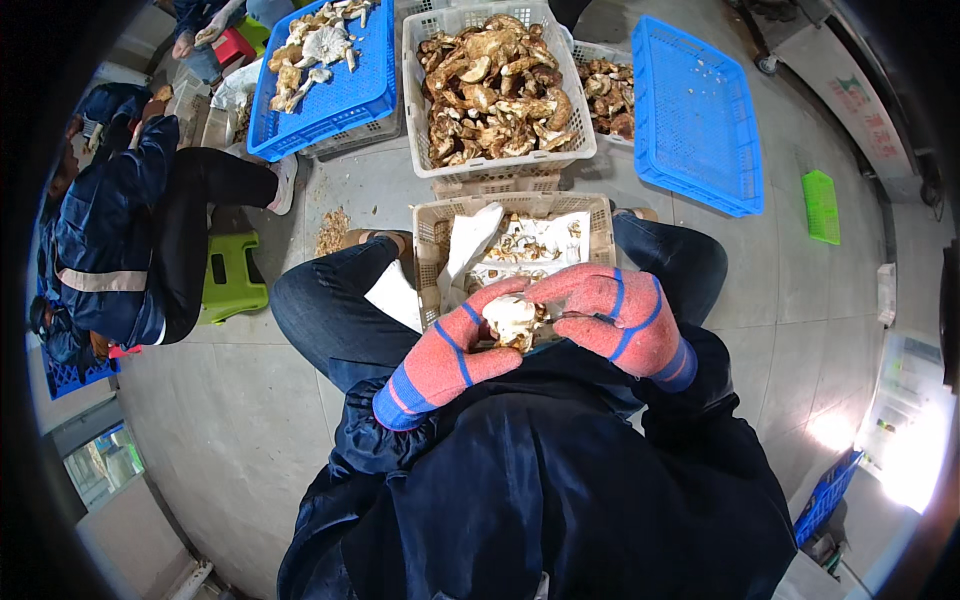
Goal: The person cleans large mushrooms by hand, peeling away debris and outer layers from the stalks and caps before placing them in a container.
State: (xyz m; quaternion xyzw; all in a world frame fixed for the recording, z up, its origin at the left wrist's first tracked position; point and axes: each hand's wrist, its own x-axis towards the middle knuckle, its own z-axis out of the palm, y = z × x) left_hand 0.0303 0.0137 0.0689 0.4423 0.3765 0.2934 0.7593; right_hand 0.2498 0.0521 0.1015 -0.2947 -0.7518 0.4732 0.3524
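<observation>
My left hand (pixel 457 337), in a pink knit glove with blue bands, holds a mushroom (pixel 513 321) with a white, partly bared surface and brown ragged patches. My right hand (pixel 619 319), gloved alike, grips a small thin tool (pixel 577 315), perhaps a knife, against the mushroom's right side; its handle is mostly hidden. Both hands are above the near part of a beige plastic crate (pixel 514 201) between my knees. White paper or cloth (pixel 474 238) lines this crate, with brown mushroom scraps (pixel 521 246) on it.
Beyond stands a white crate (pixel 501 166) heaped with brown mushrooms (pixel 495 90). A blue tray (pixel 330 124) at left holds trimmed mushrooms; another blue tray (pixel 697 120) at right has small bits. A co-worker (pixel 112 217) sits at left by a green stool (pixel 232 277). Scraps (pixel 332 232) lie on the floor.
</observation>
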